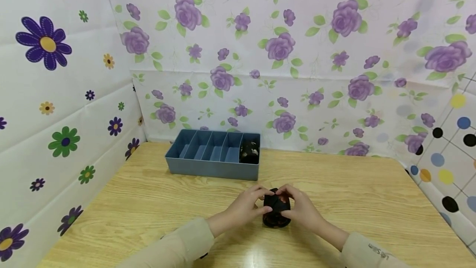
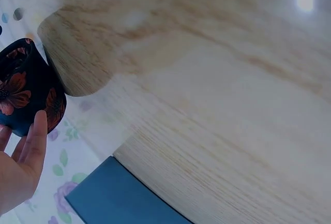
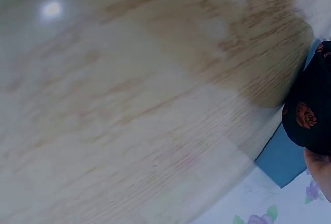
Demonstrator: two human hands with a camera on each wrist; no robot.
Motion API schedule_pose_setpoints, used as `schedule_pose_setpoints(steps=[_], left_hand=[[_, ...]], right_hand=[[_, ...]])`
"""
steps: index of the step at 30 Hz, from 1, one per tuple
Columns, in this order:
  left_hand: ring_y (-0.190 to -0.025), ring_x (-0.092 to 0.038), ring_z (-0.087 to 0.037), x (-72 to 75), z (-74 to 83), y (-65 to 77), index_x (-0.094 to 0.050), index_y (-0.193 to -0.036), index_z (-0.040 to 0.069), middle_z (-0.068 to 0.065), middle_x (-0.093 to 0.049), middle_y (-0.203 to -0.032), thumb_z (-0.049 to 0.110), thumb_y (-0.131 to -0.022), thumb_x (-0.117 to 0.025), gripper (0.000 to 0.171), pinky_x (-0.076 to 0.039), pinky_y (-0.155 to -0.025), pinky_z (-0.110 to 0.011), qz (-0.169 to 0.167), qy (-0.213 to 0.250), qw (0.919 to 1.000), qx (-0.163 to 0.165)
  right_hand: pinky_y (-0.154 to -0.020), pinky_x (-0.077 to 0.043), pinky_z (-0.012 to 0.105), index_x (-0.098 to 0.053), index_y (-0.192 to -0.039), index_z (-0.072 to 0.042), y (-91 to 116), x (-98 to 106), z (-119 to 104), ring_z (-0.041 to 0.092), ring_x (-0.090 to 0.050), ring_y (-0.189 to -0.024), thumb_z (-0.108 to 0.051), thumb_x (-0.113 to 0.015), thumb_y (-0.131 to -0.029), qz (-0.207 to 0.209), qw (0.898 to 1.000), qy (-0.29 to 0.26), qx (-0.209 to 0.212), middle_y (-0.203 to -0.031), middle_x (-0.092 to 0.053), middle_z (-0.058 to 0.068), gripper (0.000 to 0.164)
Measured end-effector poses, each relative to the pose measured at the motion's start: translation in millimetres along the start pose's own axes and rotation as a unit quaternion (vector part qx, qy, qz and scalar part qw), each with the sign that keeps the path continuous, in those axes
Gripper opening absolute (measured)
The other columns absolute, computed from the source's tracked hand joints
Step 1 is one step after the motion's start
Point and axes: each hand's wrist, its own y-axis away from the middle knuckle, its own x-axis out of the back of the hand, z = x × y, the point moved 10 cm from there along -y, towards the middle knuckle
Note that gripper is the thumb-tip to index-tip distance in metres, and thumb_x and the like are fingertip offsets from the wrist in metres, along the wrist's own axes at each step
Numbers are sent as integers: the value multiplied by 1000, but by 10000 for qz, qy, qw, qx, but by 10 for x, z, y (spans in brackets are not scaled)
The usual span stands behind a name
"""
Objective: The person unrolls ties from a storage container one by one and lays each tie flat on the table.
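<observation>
A rolled-up black cloth [image 1: 276, 204] with red flowers sits on the table in front of me, between both hands. From the left side my left hand [image 1: 243, 207] grips it, thumb and fingers bent about it. On the other side, my right hand [image 1: 302, 211] holds it with the fingers at its far end and the thumb nearer me. In the left wrist view the cloth [image 2: 39, 92] shows its coiled layers at the top, the left fingers [image 2: 35, 146] against its side. Part of the roll [image 3: 305, 113] is cut off in the right wrist view.
Behind the hands, slightly left, stands a blue-grey box [image 1: 213, 168] with several compartments in a row. Its rightmost compartment holds another black patterned roll [image 1: 249, 151]. The wooden table [image 1: 357, 189] ends at flowered sheets [image 1: 230, 53] along the back and sides.
</observation>
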Motion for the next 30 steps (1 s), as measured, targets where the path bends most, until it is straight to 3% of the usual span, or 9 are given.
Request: schedule_pose_setpoints(steps=[10, 16, 20, 25, 30], left_hand=[[-99, -58, -18, -7, 8, 8, -57, -127, 15, -1, -56, -119, 24, -90, -63, 39, -49, -66, -11, -16, -44, 9999, -133], [-94, -60, -16, -8, 12, 28, -52, -135, 21, 0, -50, -134, 28, -92, -61, 44, -45, -62, -12, -156, -353, 9990, -228], [-105, -59, -14, 5, 13, 33, -53, -131, 21, 1, -49, -135, 26, -93, -61, 40, -49, -72, -16, -214, -489, 9982, -274], [-109, -59, -12, 73, 38, 37, -57, -119, 19, 4, -58, -124, 23, -92, -62, 27, -51, -87, -24, -77, -658, 9967, -472], [-107, -61, -13, 121, 52, 47, -59, -113, 16, 2, -63, -116, 23, -93, -61, 22, -51, -89, -27, 51, -914, 9943, -548]], right_hand=[[-68, -47, 24, -58, -101, -8, -14, -16, -38, 4, -50, -78, 7, -74, -72, -380, 9990, 206, 93, -97, -62, 2, 37], [-69, -47, 23, -55, -102, -10, -54, -53, -29, 4, -50, -80, 9, -72, -73, -882, 9951, 440, 16, -98, -61, 1, 38], [-71, -48, 24, -54, -103, -10, -56, -65, -32, 5, -52, -82, 7, -72, -74, -1010, 9935, 519, 23, -99, -61, 1, 38], [-72, -49, 25, -52, -105, -8, -46, -66, -19, 8, -54, -85, 6, -72, -74, -1029, 9932, 542, 23, -100, -60, 2, 40], [-76, -49, 27, -51, -112, -7, -32, -68, -13, 12, -56, -91, 3, -74, -75, -1044, 9924, 641, 87, -105, -59, 2, 45]])
